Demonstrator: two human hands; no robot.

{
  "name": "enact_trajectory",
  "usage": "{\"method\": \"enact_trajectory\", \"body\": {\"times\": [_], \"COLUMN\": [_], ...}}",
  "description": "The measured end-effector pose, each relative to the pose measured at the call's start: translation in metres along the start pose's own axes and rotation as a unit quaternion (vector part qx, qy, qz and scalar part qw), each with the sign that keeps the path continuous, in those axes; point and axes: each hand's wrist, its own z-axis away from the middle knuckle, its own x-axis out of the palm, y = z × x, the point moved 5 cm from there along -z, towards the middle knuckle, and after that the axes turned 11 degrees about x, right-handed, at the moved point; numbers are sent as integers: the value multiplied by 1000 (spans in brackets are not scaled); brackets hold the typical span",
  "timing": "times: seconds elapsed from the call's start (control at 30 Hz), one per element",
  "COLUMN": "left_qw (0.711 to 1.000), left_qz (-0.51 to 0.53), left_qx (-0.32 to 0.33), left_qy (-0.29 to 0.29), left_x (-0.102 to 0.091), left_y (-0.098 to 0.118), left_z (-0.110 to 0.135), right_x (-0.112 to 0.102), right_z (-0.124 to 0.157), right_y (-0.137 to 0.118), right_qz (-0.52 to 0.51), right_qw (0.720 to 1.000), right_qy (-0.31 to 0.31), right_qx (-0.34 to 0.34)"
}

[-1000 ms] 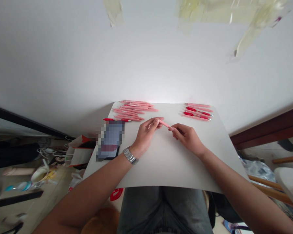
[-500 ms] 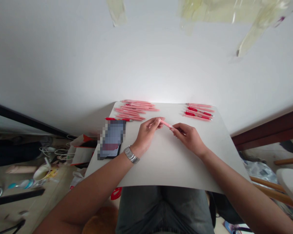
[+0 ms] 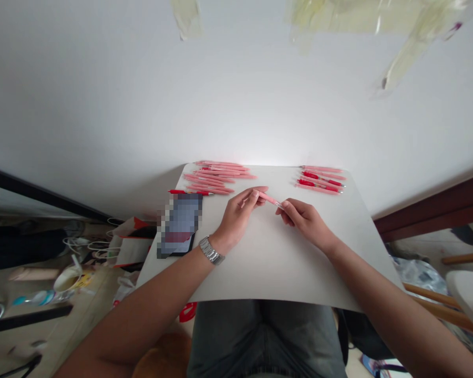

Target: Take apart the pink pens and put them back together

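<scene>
A pink pen (image 3: 268, 198) slants between my two hands above the middle of the table. Its upper left part is pinched by the thumb and fingers of my left hand (image 3: 239, 212), which has a metal-band watch on the wrist. The fingers of my right hand (image 3: 304, 219) are closed on the lower right end, where a pale, clear section shows. Beyond my left hand lies a loose pile of pink pens (image 3: 215, 177). At the far right is a smaller row of pink pens (image 3: 323, 190) with red pens (image 3: 321, 185) among them.
A phone (image 3: 181, 223), partly blurred, lies on the left side of the white table (image 3: 276, 268), with a red pen (image 3: 189, 192) at its top edge. A wall (image 3: 244, 105) rises behind the table. Bags, a cup (image 3: 68, 278) and a bottle (image 3: 37, 297) are on the left.
My right hand has shifted slightly to the right along the pen, and a pale section now shows by its fingertips. My left hand stays almost still.
</scene>
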Motion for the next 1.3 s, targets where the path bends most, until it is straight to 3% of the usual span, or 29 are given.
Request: {"method": "enact_trajectory", "body": {"times": [0.47, 0.83, 1.3], "left_qw": [1000, 999, 999], "left_qz": [-23, -44, -18], "left_qx": [3, -6, -3], "left_qy": [5, 23, 44], "left_x": [-4, -7, -13], "left_y": [-2, -7, -7], "left_z": [0, -1, -3], "right_x": [1, 0, 1], "right_z": [-2, -2, -2], "right_y": [3, 4, 3], "right_qz": [31, 69, 44], "right_qw": [999, 993, 999], "right_qy": [19, 76, 19], "right_qx": [-13, -50, -6]}}
